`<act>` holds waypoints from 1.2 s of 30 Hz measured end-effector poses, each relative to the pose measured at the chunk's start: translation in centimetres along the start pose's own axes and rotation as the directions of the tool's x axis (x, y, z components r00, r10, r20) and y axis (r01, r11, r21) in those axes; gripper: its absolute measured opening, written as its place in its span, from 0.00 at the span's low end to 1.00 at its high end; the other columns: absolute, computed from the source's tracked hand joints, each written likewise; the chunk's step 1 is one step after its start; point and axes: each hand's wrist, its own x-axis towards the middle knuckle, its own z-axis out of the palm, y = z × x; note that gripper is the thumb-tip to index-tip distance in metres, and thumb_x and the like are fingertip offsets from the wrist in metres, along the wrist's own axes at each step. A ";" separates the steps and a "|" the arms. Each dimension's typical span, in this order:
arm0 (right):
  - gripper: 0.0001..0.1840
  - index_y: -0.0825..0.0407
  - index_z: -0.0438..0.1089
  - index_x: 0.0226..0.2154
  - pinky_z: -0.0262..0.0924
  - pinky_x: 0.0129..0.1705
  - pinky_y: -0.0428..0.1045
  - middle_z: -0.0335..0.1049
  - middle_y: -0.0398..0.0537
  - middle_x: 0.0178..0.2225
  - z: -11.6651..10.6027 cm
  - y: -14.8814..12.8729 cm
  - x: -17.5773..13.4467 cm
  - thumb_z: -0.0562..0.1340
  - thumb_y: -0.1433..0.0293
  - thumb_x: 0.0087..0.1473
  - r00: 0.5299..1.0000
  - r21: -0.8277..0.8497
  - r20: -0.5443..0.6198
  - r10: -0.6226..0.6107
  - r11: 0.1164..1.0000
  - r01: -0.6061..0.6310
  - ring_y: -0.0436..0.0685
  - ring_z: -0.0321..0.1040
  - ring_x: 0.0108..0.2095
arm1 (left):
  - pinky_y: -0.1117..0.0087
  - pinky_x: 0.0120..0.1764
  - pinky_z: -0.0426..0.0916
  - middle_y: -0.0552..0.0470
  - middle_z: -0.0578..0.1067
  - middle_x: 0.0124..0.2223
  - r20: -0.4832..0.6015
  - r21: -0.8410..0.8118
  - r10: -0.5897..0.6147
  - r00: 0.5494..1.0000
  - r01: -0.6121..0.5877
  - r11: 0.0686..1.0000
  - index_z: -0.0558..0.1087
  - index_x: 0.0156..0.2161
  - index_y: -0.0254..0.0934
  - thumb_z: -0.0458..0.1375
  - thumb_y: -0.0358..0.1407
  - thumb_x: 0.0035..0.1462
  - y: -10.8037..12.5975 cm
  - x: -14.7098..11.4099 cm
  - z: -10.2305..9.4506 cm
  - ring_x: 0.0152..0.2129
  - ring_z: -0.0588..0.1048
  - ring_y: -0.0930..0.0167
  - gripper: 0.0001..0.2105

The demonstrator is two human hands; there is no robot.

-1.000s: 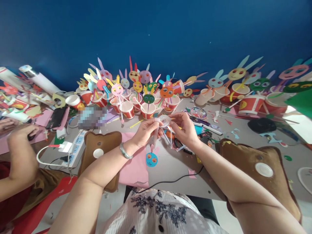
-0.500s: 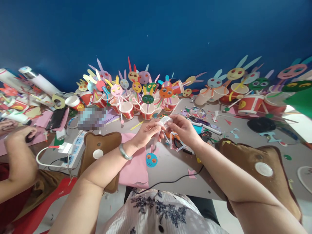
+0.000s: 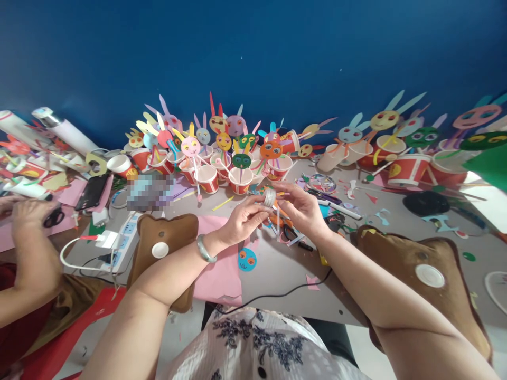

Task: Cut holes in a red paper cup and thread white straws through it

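Note:
In the middle of the head view, a small roll of clear tape [image 3: 270, 198] is held up over the table. My left hand [image 3: 246, 217] grips its left side, fingers closed around the edge. From the right, my right hand [image 3: 301, 208] pinches the roll with thumb and fingertips; the exact contact is partly hidden. A blue round paper face [image 3: 247, 259] with orange eyes lies below my hands, a pink piece at its top. Under the roll are scissors [image 3: 291, 232] among paper strips. Pink paper [image 3: 217, 279] lies beneath my left wrist.
Paper cups [image 3: 206, 179] with rabbit-faced figures line the blue wall. Brown cushions [image 3: 162, 248] lie on both sides, near a power strip [image 3: 122, 243]. A black cable [image 3: 277, 294] crosses the front. At left, another person's hand [image 3: 34, 214] is near black-handled scissors [image 3: 54, 217].
The tape roll has turned between my fingers, and the clear strip that hung below it no longer shows. My right fingers have spread slightly. The other person's hand has shifted.

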 end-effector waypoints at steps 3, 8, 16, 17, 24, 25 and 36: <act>0.13 0.45 0.78 0.47 0.70 0.54 0.61 0.75 0.54 0.53 -0.2 -0.3 -0.1 0.66 0.64 0.59 0.978 -0.200 -0.013 -0.207 0.959 0.201 0.63 0.74 0.52 | 0.60 0.56 0.69 0.41 0.77 0.48 -0.010 0.119 0.128 0.992 -0.126 0.985 0.81 0.39 0.38 0.56 0.44 0.66 -0.7 -0.1 0.0 0.52 0.74 0.62 0.15; 0.13 0.41 0.79 0.47 0.71 0.51 0.62 0.76 0.53 0.50 -0.3 -0.5 -0.5 0.65 0.67 0.60 0.932 -0.357 -0.006 -0.363 0.871 0.337 0.64 0.75 0.50 | 0.59 0.56 0.70 0.40 0.76 0.51 -0.006 0.226 0.217 0.976 -0.210 0.951 0.81 0.43 0.39 0.55 0.42 0.67 -1.3 -0.5 0.0 0.53 0.75 0.62 0.13; 0.06 0.45 0.76 0.39 0.72 0.43 0.59 0.76 0.52 0.41 -0.1 -0.7 -0.6 0.63 0.69 0.60 0.904 -0.417 -0.037 -0.425 0.829 0.373 0.60 0.75 0.41 | 0.60 0.55 0.70 0.40 0.75 0.50 0.012 0.232 0.249 0.968 -0.245 0.942 0.80 0.43 0.38 0.55 0.40 0.68 -1.1 -0.5 0.1 0.53 0.75 0.63 0.13; 0.06 0.45 0.75 0.39 0.71 0.42 0.58 0.76 0.51 0.40 -0.1 -0.7 -0.6 0.63 0.71 0.60 0.892 -0.436 -0.024 -0.451 0.808 0.397 0.60 0.74 0.40 | 0.60 0.55 0.70 0.40 0.75 0.50 0.016 0.221 0.258 0.966 -0.255 0.941 0.80 0.44 0.38 0.55 0.39 0.68 -1.1 -0.5 0.1 0.52 0.75 0.63 0.12; 0.07 0.45 0.69 0.41 0.66 0.42 0.58 0.77 0.51 0.41 -0.4 -0.1 -0.6 0.59 0.73 0.61 0.849 -0.507 0.080 -0.523 0.712 0.486 0.60 0.73 0.41 | 0.62 0.51 0.72 0.41 0.77 0.48 0.032 0.148 0.226 0.974 -0.228 0.962 0.80 0.44 0.39 0.54 0.39 0.68 -1.2 -0.6 0.4 0.51 0.75 0.64 0.13; 0.07 0.45 0.69 0.41 0.65 0.42 0.58 0.77 0.51 0.41 -0.5 0.1 -0.7 0.59 0.73 0.61 0.839 -0.534 0.102 -0.535 0.682 0.500 0.60 0.73 0.41 | 0.63 0.50 0.72 0.41 0.77 0.47 0.034 0.134 0.191 0.981 -0.194 0.972 0.80 0.44 0.39 0.54 0.40 0.68 -1.1 -0.6 0.5 0.51 0.75 0.63 0.13; 0.11 0.48 0.65 0.45 0.65 0.37 0.53 0.79 0.52 0.41 -1.2 0.9 -0.5 0.58 0.76 0.60 0.723 -0.667 0.258 -0.641 0.424 0.613 0.58 0.76 0.37 | 0.66 0.45 0.75 0.42 0.76 0.41 0.042 0.036 0.042 0.998 -0.043 0.998 0.80 0.38 0.35 0.54 0.46 0.67 -0.3 -0.7 1.2 0.45 0.76 0.65 0.17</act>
